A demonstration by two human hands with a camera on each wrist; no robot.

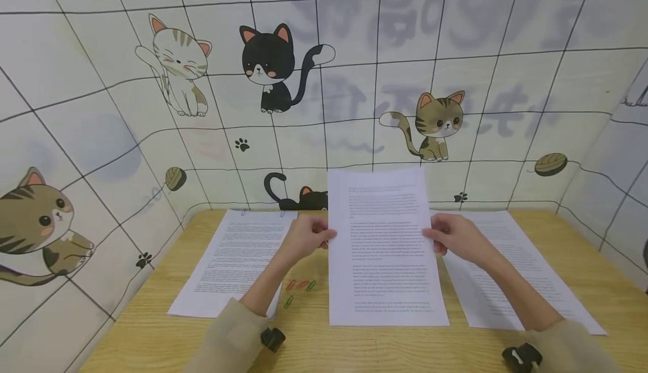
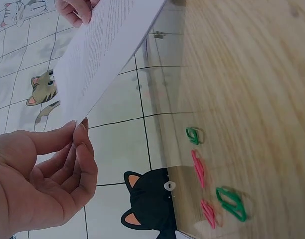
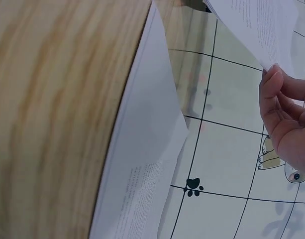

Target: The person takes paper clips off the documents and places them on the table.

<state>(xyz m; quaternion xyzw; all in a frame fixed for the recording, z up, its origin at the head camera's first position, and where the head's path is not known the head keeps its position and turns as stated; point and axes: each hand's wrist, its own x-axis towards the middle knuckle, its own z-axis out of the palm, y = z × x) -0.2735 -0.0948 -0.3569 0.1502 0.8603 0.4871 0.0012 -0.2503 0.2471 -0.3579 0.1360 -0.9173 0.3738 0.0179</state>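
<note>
Both hands hold printed paper upright in front of me, one at each side edge. My left hand pinches the left edge between thumb and fingers; in the left wrist view the left hand grips it at the margin. On the opposite edge, my right hand pinches likewise, and the right wrist view shows that right hand with thumb and forefinger on the paper. Below the left hand lie several red and green paper clips, with a green clip closest in the left wrist view.
To the left lies a printed stack with two paper clips along its top edge. Another pile of printed sheets lies at right, partly behind the right forearm. A cat-patterned cloth hangs behind and beside the wooden table.
</note>
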